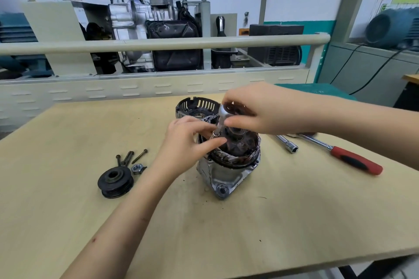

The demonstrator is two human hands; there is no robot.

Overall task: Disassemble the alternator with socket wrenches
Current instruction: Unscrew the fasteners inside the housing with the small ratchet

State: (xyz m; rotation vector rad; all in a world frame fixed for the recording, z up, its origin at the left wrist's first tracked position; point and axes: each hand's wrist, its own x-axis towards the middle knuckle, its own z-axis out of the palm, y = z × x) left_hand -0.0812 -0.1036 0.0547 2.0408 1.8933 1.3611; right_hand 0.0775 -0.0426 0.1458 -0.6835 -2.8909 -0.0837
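We are gripping the socket wrench [223, 118] head with our right hand [254, 111], its shaft standing upright into the alternator [229, 161] directly below the fingers, while our left hand [188, 140] is pinching its lower end, nearer.

Open tabletop [226, 233] lies before the alternator [229, 161]. Pulley [115, 182], bolts [131, 157] and nut [137, 169] obstruct the left; red-handled ratchet [353, 159] and socket extension [286, 144] the right; black cover [197, 106] behind.

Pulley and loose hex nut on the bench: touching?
Cannot tell. In the head view the nut sits right at the pulley's rim, with neither gap nor contact plain.
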